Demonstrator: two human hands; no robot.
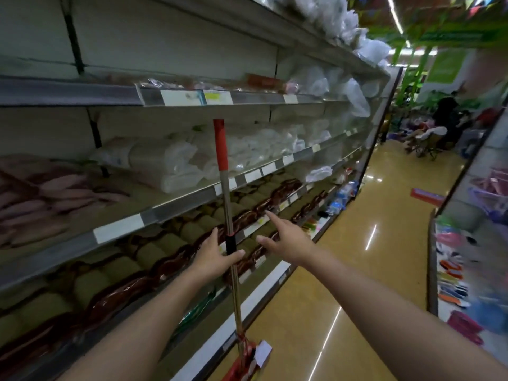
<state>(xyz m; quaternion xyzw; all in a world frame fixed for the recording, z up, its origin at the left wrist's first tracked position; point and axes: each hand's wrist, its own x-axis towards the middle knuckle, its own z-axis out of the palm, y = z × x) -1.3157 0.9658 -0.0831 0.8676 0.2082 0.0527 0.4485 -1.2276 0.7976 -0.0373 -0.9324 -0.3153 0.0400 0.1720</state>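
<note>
Where left hand (pixel 214 257) touches, pole (pixel 226 204) black-banded; red grip, metal shaft

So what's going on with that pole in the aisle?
A person stands in a shop aisle beside stocked shelves. Their left hand is spread against a standing red-topped pole, thumb across its black band, fingers not curled round it. The right hand reaches forward open, touching nothing. The pole's red foot sits low by the shelf base.

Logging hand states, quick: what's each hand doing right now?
Left hand: open, pole resting between thumb and straight fingers.
Right hand: open, fingers spread, holding nothing.
</note>
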